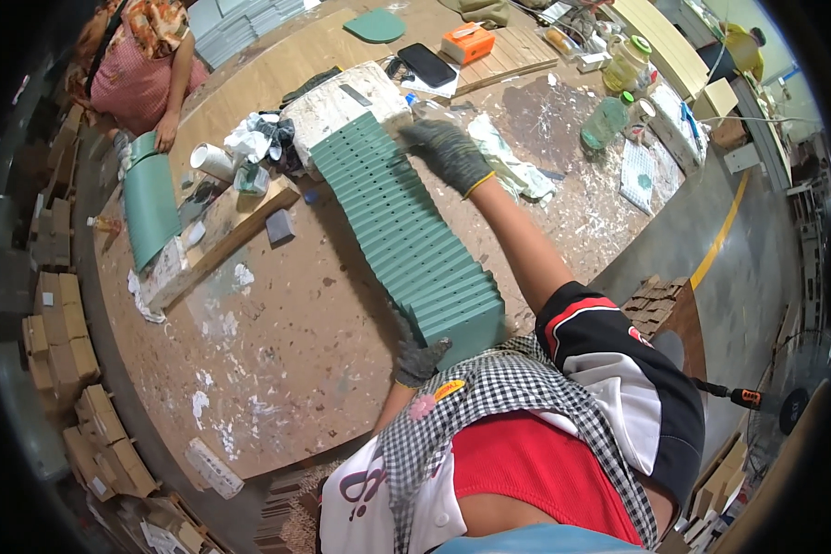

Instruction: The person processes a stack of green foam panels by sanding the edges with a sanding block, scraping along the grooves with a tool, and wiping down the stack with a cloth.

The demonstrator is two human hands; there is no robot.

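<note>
A long row of green boards (406, 226), overlapping like steps and dotted with small dark holes, runs from my body across the table to a white block. My left hand (419, 358), in a dark grey knit glove, grips the near left corner of the row, with its thumb on the near face and its fingers along the left side. Beside the far right end is my right hand (451, 157), in a similar glove with a yellow cuff edge. Its fingers reach out toward the boards, slightly blurred, and nothing shows in them.
The plaster-spattered white block (346, 106) stands at the row's far end. A wooden beam (222, 235) lies to the left. A white cloth (508, 162) and a green-capped jar (606, 122) are at the right. Another person's hand (167, 131) touches green boards (152, 208) far left.
</note>
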